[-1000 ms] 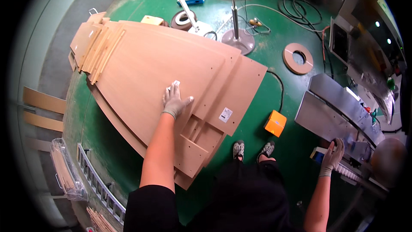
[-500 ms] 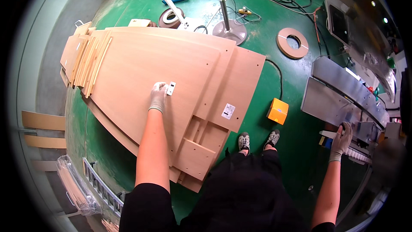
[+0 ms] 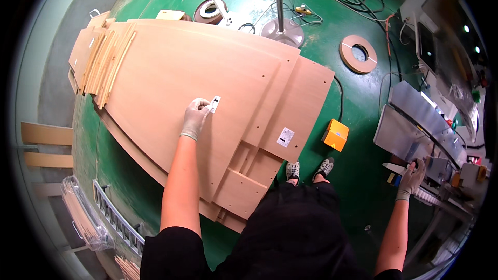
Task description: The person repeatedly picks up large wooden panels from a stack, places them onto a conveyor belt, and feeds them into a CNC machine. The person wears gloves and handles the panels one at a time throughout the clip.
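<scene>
My left hand (image 3: 195,115), in a pale glove, is stretched out over a stack of large light-brown boards (image 3: 171,67). Its fingers pinch the edge of a small white label (image 3: 215,104) with a dark mark, held tilted by the top board. My right hand (image 3: 410,180), also gloved, is at the near edge of a grey metal machine (image 3: 402,132). Its fingers are curled there, and what they grip, if anything, is hidden. A second white label (image 3: 285,137) lies on a lower board at the stack's right side.
Thin wooden strips (image 3: 106,65) lie across the stack's far left. An orange box (image 3: 335,135) sits on the green floor between stack and machine. Farther off are a roll of brown edging (image 3: 358,54) and a standing fan (image 3: 280,26). A metal ladder (image 3: 116,220) lies lower left.
The view has shifted, so the boards appear farther right. The small label is tilted more in my left hand. My right hand stays at the machine, its fingers more curled.
</scene>
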A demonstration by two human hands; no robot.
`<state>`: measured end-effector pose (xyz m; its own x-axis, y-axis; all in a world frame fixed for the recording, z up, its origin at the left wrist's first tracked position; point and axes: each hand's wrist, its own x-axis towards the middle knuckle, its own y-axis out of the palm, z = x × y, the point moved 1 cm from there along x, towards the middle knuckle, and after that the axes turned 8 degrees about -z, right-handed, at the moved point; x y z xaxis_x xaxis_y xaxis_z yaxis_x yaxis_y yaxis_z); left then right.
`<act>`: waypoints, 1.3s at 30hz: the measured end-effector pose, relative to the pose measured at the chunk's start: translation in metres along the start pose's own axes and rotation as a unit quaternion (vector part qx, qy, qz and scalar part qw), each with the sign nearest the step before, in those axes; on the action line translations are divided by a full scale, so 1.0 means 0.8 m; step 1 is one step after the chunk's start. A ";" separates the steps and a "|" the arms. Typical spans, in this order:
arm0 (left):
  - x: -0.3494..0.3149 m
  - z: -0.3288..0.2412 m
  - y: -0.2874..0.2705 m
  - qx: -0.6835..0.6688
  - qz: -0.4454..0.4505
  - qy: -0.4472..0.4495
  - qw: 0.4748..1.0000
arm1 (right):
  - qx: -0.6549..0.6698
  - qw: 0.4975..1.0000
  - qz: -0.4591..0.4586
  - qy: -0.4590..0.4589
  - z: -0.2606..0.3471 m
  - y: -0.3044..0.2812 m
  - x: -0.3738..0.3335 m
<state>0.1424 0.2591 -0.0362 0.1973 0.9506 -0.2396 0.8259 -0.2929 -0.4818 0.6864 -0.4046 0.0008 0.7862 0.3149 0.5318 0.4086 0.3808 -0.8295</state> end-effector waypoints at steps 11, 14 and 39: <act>-0.009 -0.065 0.033 0.205 -0.062 0.052 0.975 | -0.012 1.000 0.008 -0.015 -0.006 0.002 -0.002; -0.002 -0.063 0.032 0.203 -0.026 0.007 0.979 | -0.003 1.000 0.007 -0.012 -0.001 0.001 -0.001; 0.005 -0.076 0.032 0.307 -0.030 0.117 0.944 | 0.003 1.000 -0.014 -0.001 -0.001 -0.001 -0.005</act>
<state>0.1966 0.2619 0.0019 0.3303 0.9431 -0.0393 0.3914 -0.1747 -0.9035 0.6833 -0.4068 -0.0005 0.7733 0.3067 0.5549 0.4272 0.3947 -0.8135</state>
